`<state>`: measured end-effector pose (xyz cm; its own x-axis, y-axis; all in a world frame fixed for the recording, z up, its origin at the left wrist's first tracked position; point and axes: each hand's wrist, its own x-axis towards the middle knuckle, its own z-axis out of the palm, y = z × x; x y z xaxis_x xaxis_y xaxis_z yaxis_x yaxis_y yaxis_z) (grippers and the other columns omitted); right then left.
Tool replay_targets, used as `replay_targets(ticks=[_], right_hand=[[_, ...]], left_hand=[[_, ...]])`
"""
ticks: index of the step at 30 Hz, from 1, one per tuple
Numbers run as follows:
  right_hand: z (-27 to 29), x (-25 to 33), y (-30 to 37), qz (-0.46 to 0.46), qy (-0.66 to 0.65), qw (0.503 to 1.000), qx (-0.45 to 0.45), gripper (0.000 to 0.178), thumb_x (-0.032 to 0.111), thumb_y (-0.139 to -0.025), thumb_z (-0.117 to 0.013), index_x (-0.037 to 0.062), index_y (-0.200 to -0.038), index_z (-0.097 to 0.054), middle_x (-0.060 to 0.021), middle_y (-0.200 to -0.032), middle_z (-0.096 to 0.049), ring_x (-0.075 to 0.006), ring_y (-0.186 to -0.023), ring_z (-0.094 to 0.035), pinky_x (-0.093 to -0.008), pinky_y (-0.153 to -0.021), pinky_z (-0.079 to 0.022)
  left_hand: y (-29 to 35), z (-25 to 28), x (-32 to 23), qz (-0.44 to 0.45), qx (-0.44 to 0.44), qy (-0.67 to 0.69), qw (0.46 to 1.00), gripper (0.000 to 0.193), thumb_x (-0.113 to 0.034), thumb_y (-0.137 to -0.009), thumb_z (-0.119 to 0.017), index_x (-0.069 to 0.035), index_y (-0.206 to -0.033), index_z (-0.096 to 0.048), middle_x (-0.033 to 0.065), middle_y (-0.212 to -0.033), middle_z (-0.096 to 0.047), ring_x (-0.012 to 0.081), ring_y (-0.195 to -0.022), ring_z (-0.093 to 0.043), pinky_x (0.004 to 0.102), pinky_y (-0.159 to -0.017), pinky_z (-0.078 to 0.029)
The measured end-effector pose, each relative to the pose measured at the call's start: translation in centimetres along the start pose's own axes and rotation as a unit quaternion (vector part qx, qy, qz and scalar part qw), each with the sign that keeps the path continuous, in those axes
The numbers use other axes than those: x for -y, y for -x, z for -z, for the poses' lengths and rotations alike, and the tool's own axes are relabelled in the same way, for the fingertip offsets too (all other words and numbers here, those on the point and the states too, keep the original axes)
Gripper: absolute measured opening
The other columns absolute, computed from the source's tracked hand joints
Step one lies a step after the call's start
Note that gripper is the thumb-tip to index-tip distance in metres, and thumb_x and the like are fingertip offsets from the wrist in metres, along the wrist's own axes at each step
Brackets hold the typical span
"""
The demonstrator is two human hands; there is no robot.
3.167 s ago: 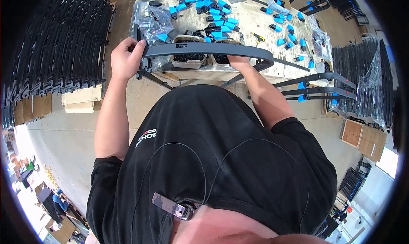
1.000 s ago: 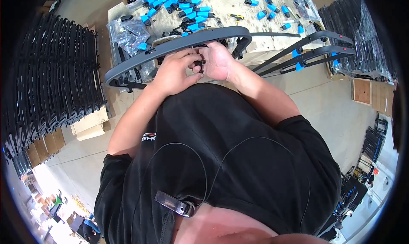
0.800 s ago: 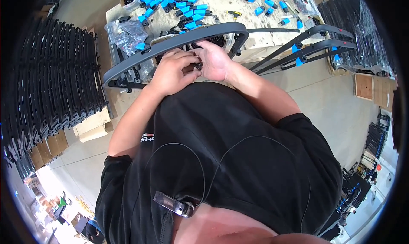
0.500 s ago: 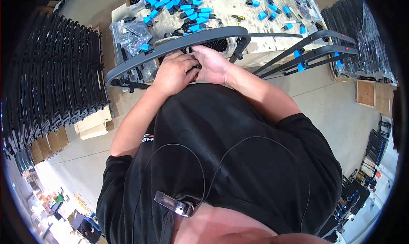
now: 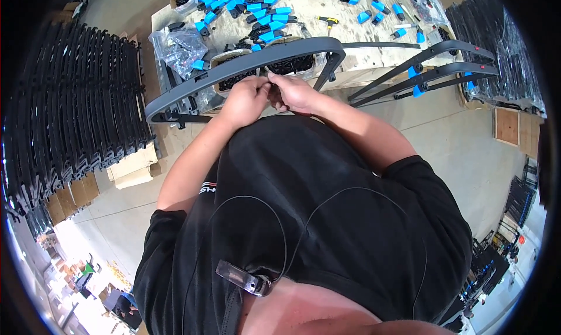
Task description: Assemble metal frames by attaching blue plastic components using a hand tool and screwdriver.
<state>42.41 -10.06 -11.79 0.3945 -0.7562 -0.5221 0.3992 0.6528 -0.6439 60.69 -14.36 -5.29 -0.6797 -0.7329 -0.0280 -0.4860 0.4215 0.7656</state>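
My left hand (image 5: 245, 104) and my right hand (image 5: 294, 94) meet in front of my chest, just on the near side of a long black curved frame (image 5: 251, 58). The fingers of both are closed and pinched together at the tips. Something small and dark seems to be between them, but the fingers hide its shape. Beyond the hands, partly behind the frame, two bins of small black parts stand at the table's near edge: a left bin (image 5: 217, 60) and a right bin (image 5: 306, 75).
Blue-and-black parts (image 5: 274, 26) lie scattered over the wooden table (image 5: 310, 7), with a yellow-and-black T-handled tool (image 5: 329, 23). A plastic bag (image 5: 178, 49) sits at the left. More black frames (image 5: 450, 72) lean at the right; a tall stack of black frames (image 5: 76, 95) stands left.
My right hand has turned from a more open palm to closed fingers. My left fingers have drawn in to a pinch, and more of the bins shows.
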Motion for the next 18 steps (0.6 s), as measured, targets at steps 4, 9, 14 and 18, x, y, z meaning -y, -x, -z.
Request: replay_targets(ticks=[4, 9, 14, 18], right_hand=[[-0.1, 0.3, 1.3, 0.041, 0.145, 0.988, -0.042, 0.035, 0.037, -0.109, -0.042, 0.0073, -0.103, -0.059, -0.0021, -0.074, -0.056, -0.0128, -0.061, -0.052, -0.0305, -0.053, -0.040], [1.1, 0.6, 2.2, -0.014, 0.099, 0.994, -0.043, 0.034, 0.035, -0.106, -0.044, 0.0070, -0.099, -0.062, -0.0012, -0.073, -0.058, -0.0111, -0.059, -0.051, -0.0300, -0.053, -0.040], [1.3, 0.5, 2.9, 0.100, 0.217, 0.963, -0.123, 0.042, 0.042, -0.108, -0.048, 0.0046, -0.095, -0.060, 0.0007, -0.065, -0.051, -0.0115, -0.052, -0.046, -0.0313, -0.049, -0.039], [2.8, 0.3, 3.8, 0.087, 0.051, 0.984, -0.149, 0.040, 0.040, -0.107, -0.049, 0.0080, -0.084, -0.051, 0.0027, -0.061, -0.041, -0.0112, -0.049, -0.040, -0.0319, -0.047, -0.034]], left_hand=[[-0.5, -1.5, 0.5, 0.139, -0.007, 0.145, 0.980, 0.024, -0.012, -0.102, -0.054, 0.000, -0.118, -0.067, 0.0137, -0.093, -0.072, 0.0247, -0.084, -0.070, 0.0363, -0.079, -0.054], [-1.9, -3.3, 2.1, 0.169, 0.055, 0.297, 0.938, 0.020, -0.011, -0.105, -0.050, -0.002, -0.117, -0.063, 0.0047, -0.087, -0.067, 0.0125, -0.074, -0.062, 0.0289, -0.068, -0.052], [-3.6, -3.1, 1.1, 0.218, 0.122, 0.359, 0.899, 0.016, -0.008, -0.105, -0.049, -0.002, -0.115, -0.059, 0.0033, -0.087, -0.066, 0.0115, -0.073, -0.062, 0.0266, -0.064, -0.050], [-5.1, -4.0, 4.2, 0.272, 0.074, 0.333, 0.900, 0.027, -0.025, -0.104, -0.052, -0.001, -0.106, -0.065, 0.0080, -0.085, -0.068, 0.0186, -0.077, -0.066, 0.0329, -0.070, -0.053]])
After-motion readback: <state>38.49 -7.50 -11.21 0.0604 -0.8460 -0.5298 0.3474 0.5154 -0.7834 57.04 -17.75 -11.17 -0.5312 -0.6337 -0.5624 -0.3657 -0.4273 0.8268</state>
